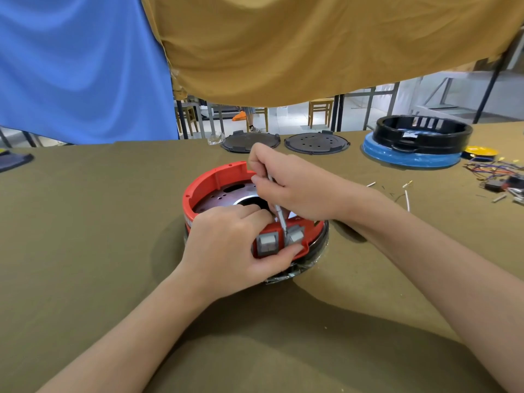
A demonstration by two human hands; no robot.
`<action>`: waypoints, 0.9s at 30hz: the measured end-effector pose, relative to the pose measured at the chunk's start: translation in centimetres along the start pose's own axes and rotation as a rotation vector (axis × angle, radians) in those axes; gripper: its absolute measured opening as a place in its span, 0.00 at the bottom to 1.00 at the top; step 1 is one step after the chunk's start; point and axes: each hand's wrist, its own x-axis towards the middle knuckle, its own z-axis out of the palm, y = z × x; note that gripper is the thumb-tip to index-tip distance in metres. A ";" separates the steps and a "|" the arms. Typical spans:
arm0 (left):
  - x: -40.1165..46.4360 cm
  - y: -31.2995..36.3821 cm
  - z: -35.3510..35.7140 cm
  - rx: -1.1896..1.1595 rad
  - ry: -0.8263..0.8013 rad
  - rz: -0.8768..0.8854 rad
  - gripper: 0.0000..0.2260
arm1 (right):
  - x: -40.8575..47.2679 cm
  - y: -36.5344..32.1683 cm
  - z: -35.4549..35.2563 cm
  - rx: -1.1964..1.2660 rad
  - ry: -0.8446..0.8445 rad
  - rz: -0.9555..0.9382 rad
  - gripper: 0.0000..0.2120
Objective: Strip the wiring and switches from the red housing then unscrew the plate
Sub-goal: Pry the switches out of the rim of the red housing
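The round red housing (211,181) stands on the olive cloth in the middle, with a metal plate (224,195) full of holes inside it. Two grey rocker switches (266,242) sit in its near wall. My left hand (226,245) grips that near wall, thumb under the switches and fingers over the rim. My right hand (289,188) holds a thin silver tool (280,217) whose tip sits between the two switches, against the right switch (296,235), which is tilted out of its slot.
Two dark round lids (316,143) lie at the table's far edge. A black ring on a blue base (416,143) stands at the back right. Loose wires and small parts (496,177) lie at the right edge. Cloth hangs above the table.
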 end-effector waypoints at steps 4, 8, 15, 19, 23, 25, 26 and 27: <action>0.0 0.1 -0.1 0.009 -0.049 -0.023 0.20 | -1.5 0.5 0.6 0.056 0.215 -0.063 0.13; 0.0 0.1 -0.3 0.006 -0.076 -0.035 0.22 | -2.9 0.2 1.1 -0.046 0.341 -0.221 0.08; -0.1 0.0 -0.1 -0.011 -0.025 -0.017 0.20 | -1.9 -0.6 0.3 -0.024 0.144 -0.107 0.09; 0.0 -0.1 0.1 -0.013 0.019 0.003 0.18 | -0.7 -0.1 -0.1 -0.006 0.021 -0.018 0.11; 0.0 -0.2 0.1 -0.010 0.025 0.014 0.18 | 0.1 0.4 -0.2 0.016 -0.050 0.055 0.12; -0.1 -0.2 0.0 -0.013 0.012 0.015 0.18 | 0.4 0.7 -0.1 0.061 -0.054 0.072 0.12; -0.1 -0.2 0.0 -0.014 0.005 0.014 0.18 | 0.4 0.8 0.1 0.089 -0.046 0.072 0.12; -0.1 -0.2 0.0 -0.014 0.001 0.013 0.19 | 0.3 0.9 0.3 0.108 -0.024 0.067 0.12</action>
